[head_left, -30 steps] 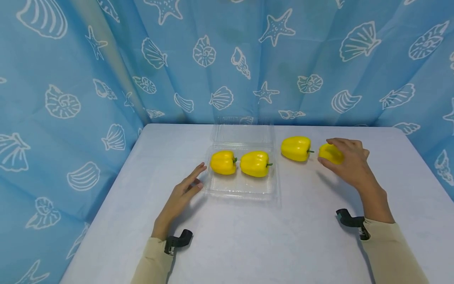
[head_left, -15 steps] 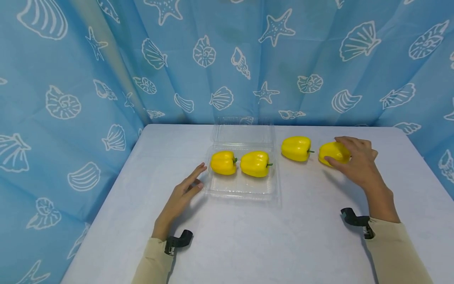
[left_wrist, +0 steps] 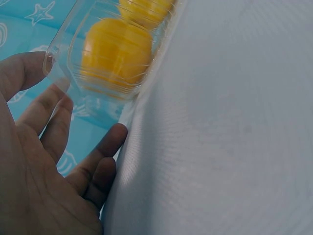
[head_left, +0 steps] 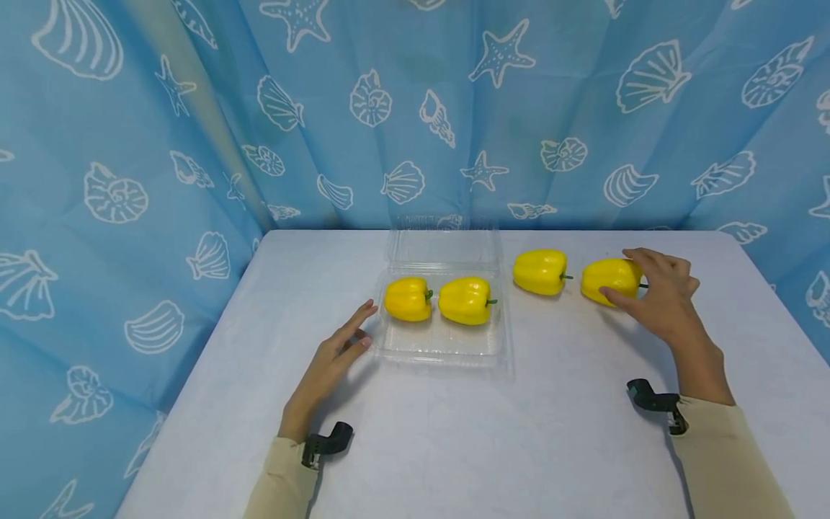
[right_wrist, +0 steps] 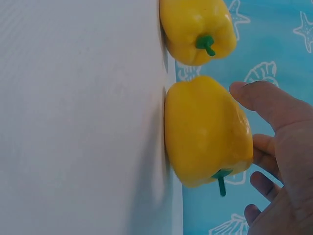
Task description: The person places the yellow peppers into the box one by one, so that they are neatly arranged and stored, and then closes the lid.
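Observation:
Two yellow bell peppers, one at the left (head_left: 408, 299) and one at the right (head_left: 465, 300), lie side by side in a clear plastic clamshell box (head_left: 441, 349) with its lid laid back. My left hand (head_left: 333, 360) is at the box's left edge, fingers extended and thumb by the rim; the left wrist view shows them spread. On the table right of the box lies a third pepper (head_left: 540, 272). Farther right, my right hand (head_left: 668, 295) stands loosely around a fourth pepper (right_wrist: 208, 132), thumb and fingers spread on either side, green stem toward the palm.
A white-covered table (head_left: 493, 440) carries everything. Behind it and along the left hangs a blue curtain (head_left: 389, 144) with white shell and starfish prints. The clear lid (head_left: 444, 245) lies toward the table's back edge.
My right hand has slid right and loosened, uncovering more of the rightmost pepper and its stem; that pepper stays in place. The left hand and the box have not moved.

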The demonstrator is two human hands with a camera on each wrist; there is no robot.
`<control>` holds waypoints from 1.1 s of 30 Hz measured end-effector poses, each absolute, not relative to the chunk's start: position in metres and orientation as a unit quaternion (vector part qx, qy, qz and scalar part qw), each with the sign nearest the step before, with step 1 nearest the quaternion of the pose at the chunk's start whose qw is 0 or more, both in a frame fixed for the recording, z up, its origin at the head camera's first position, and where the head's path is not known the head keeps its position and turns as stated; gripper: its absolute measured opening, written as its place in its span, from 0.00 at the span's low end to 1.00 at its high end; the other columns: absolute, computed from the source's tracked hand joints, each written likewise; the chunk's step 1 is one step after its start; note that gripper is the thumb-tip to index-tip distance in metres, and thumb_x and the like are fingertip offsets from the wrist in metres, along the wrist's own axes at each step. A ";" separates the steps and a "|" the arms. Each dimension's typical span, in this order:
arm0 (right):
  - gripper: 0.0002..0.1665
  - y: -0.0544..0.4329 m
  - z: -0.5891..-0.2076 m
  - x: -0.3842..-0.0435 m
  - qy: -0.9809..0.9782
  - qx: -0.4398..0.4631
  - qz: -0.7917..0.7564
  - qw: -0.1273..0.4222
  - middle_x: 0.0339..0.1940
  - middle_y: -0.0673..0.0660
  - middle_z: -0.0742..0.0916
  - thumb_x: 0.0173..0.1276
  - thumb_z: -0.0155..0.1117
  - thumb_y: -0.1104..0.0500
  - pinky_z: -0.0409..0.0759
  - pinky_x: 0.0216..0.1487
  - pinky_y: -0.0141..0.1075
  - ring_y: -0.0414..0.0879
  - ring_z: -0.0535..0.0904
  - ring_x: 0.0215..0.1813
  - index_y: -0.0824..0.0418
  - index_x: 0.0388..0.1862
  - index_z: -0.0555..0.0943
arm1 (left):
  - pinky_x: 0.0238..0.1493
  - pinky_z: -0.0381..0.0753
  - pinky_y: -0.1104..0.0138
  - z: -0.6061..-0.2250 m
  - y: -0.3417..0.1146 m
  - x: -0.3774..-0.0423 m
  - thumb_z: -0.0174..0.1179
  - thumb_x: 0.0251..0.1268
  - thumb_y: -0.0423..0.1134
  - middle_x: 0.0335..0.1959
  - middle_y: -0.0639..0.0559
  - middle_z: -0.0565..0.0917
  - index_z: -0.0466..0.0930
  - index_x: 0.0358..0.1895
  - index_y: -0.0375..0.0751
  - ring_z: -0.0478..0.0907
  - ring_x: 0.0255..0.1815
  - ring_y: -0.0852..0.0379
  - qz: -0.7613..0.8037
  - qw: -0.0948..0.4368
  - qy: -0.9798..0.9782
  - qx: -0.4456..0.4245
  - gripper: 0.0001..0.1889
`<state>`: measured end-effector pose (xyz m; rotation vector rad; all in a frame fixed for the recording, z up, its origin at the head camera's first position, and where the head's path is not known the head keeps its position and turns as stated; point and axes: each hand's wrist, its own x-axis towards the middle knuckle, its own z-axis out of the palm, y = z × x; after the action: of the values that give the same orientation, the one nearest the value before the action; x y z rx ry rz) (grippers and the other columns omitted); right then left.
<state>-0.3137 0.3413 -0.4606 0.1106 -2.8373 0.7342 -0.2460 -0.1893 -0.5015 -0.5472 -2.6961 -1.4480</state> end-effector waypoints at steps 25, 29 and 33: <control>0.50 0.346 -0.467 -0.313 -0.962 0.016 0.254 0.101 0.72 0.73 0.65 0.63 0.72 0.43 0.47 0.56 0.68 0.73 0.51 0.68 0.67 0.74 0.63 | 0.53 0.72 0.54 -0.503 -0.189 -0.247 0.51 0.79 0.43 0.78 0.71 0.57 0.61 0.77 0.67 0.74 0.54 0.57 -0.465 0.007 -0.870 -0.164 0.28; 0.50 0.344 -0.465 -0.312 -0.962 0.014 0.253 0.104 0.72 0.73 0.65 0.63 0.73 0.42 0.46 0.57 0.68 0.73 0.51 0.68 0.66 0.74 0.63 | 0.52 0.72 0.55 -0.503 -0.189 -0.247 0.52 0.79 0.43 0.78 0.69 0.57 0.61 0.77 0.65 0.74 0.54 0.57 -0.465 0.010 -0.869 -0.166 0.28; 0.50 0.342 -0.461 -0.310 -0.960 0.012 0.256 0.110 0.72 0.73 0.66 0.63 0.73 0.42 0.46 0.57 0.68 0.72 0.51 0.69 0.66 0.74 0.64 | 0.52 0.72 0.56 -0.503 -0.190 -0.247 0.52 0.79 0.44 0.78 0.69 0.57 0.61 0.77 0.65 0.74 0.53 0.57 -0.465 0.012 -0.869 -0.168 0.28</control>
<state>-0.3097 0.3418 -0.4611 0.0367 -2.8233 0.7521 -0.2471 -0.1896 -0.5031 -0.5242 -2.7096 -1.4514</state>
